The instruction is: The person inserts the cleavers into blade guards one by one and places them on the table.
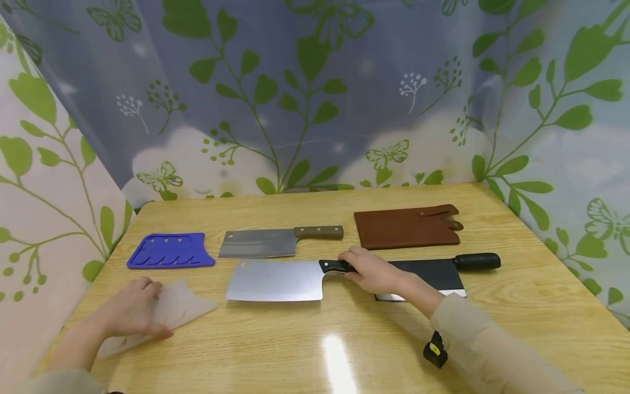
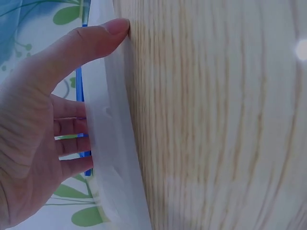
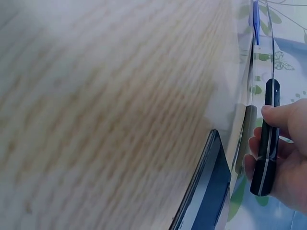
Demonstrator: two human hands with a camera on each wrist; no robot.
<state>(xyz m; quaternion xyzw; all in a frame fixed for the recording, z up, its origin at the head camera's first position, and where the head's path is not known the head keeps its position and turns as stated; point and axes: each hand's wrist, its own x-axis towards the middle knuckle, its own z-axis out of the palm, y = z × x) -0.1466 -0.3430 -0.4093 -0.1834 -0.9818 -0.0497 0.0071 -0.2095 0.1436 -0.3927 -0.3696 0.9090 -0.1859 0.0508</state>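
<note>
the near half of the table (image 1: pixel 305 350) lies bare, so a hand could pass there between the two forearms. further back the way is crowded: a blue sheath (image 1: pixel 171 251), a wood-handled cleaver (image 1: pixel 275 242) and a brown sheath (image 1: pixel 407 226) lie in a row, with narrow strips between them. a black cleaver (image 1: pixel 443 269) blocks the right side, and curtain (image 1: pixel 315 98) closes off behind.

Head view looks down over the wooden table (image 1: pixel 305 350); both wrist views skim it closely.
</note>
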